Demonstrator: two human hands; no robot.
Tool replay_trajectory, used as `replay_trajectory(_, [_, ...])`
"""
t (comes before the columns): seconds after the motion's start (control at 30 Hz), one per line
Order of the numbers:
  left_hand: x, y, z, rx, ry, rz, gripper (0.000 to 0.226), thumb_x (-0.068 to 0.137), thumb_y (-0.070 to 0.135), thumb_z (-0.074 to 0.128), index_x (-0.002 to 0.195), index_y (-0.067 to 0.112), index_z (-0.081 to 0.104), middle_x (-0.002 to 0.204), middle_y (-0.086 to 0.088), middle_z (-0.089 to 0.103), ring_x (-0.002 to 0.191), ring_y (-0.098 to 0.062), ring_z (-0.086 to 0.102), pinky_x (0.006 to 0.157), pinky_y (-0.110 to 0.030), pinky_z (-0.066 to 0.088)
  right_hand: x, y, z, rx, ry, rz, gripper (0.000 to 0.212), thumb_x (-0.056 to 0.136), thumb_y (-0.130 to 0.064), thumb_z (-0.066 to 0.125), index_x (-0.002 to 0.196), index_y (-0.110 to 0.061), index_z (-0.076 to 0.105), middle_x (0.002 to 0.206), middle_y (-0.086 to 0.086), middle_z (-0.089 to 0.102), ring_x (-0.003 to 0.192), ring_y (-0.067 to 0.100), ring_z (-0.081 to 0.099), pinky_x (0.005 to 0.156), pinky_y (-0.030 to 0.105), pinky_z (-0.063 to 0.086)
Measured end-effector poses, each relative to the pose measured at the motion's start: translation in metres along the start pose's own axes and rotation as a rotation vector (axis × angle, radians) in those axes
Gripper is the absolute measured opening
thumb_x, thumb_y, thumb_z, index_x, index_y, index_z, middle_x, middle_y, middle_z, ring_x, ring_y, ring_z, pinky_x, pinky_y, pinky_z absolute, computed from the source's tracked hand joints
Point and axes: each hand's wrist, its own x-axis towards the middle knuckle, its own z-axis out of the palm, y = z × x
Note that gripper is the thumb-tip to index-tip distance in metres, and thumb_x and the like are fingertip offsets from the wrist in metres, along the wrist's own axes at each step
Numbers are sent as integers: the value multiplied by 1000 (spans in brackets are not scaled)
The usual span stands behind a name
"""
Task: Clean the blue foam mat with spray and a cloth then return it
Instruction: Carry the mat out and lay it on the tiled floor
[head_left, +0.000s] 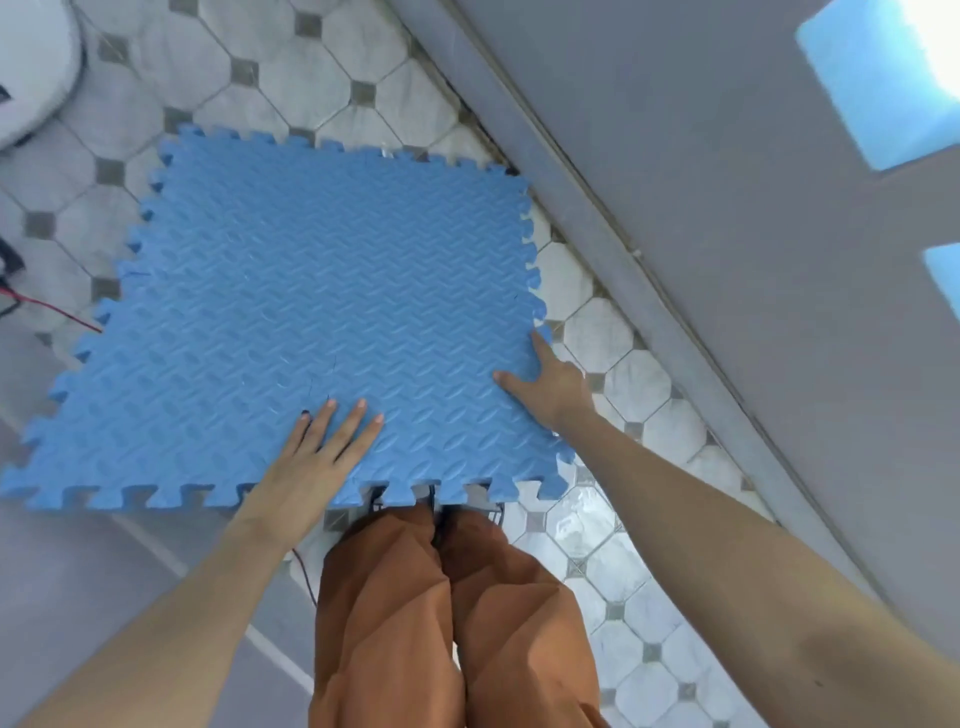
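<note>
The blue foam mat (322, 291) is showing a matt, soft-looking foam surface, embossed all over with a raised diamond-plate pattern, its edges cut into interlocking teeth. The floor (587, 322) beneath is showing pale marbled tiles with small grey insets, glossy where light is glinting near the feet. The trousers (447, 613) are looking like matt rust-orange woven cloth, creasing in stiff folds. The wall (701, 156) is appearing smooth, grey and matt.

A single wide-angle head camera looks steeply down from standing height, close over the person's own legs (441, 613) at the bottom edge, taking in the mat (311, 312) on the tiled floor (597, 530) ahead and the wall (701, 182) at upper right.
</note>
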Motion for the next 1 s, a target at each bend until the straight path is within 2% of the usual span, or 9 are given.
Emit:
replay_trajectory(0.07, [-1,3,0,-19,0,-3,115,41,-29,47,148,11,28,153,-15,30,136,-42,31,115,-46,14,-7,1,1,-27,101,-51,86,81,-75,49,152,-43,13,135,15,43,116,35,54,94,42,48])
replay_trajectory(0.2, [4,15,-12,-51,-26,-11,111,47,-23,31,150,14,22,155,-19,24,138,-43,28,110,-51,30,-9,-7,-25,-77,216,-209,83,83,-72,51,152,-38,20,136,17,40,111,36,57,95,41,48])
replay_trajectory(0.3, [22,26,-16,-110,-36,-47,115,50,-25,52,152,13,15,156,-19,19,141,-41,21,110,-51,28,12,-21,-53,-150,241,-272,82,82,-72,53,151,-39,23,131,15,41,112,35,55,95,40,46])
replay_trajectory(0.4, [54,39,-18,-174,-18,-81,114,54,-19,65,151,10,11,157,-16,19,141,-42,22,110,-50,29,48,-35,-82,-278,229,-292,79,83,-71,52,149,-34,30,139,17,35,117,38,53,98,42,45])
replay_trajectory(0.5, [90,57,-11,-238,8,-87,111,66,-13,63,150,15,-4,160,-13,8,144,-42,13,114,-52,24,87,-38,-98,-377,209,-296,73,87,-65,52,148,-29,34,150,19,23,125,41,47,103,44,41])
replay_trajectory(0.6, [119,80,9,-266,1,-144,103,75,-12,54,150,16,-11,160,-11,-3,145,-41,3,117,-50,16,121,-30,-105,-395,252,-327,72,89,-62,53,149,-29,33,151,18,25,133,40,38,108,44,37])
replay_trajectory(0.67, [135,94,25,-281,-10,-173,100,77,-11,53,151,13,-10,160,-10,-6,145,-41,0,117,-49,11,137,-21,-106,-405,252,-352,70,90,-60,52,149,-28,32,151,18,25,136,38,34,110,44,35])
replay_trajectory(0.87, [185,119,79,-262,28,-233,102,71,-8,63,152,12,3,160,-13,7,144,-43,13,114,-53,21,178,11,-103,-423,247,-452,71,92,-53,55,151,-24,29,160,10,12,143,31,23,114,42,28])
replay_trajectory(1.0, [221,125,117,-245,59,-281,97,69,-12,53,152,11,8,160,-13,9,143,-45,13,114,-54,20,215,31,-81,-423,215,-477,84,86,-59,59,154,-28,21,163,5,2,148,27,9,116,44,27])
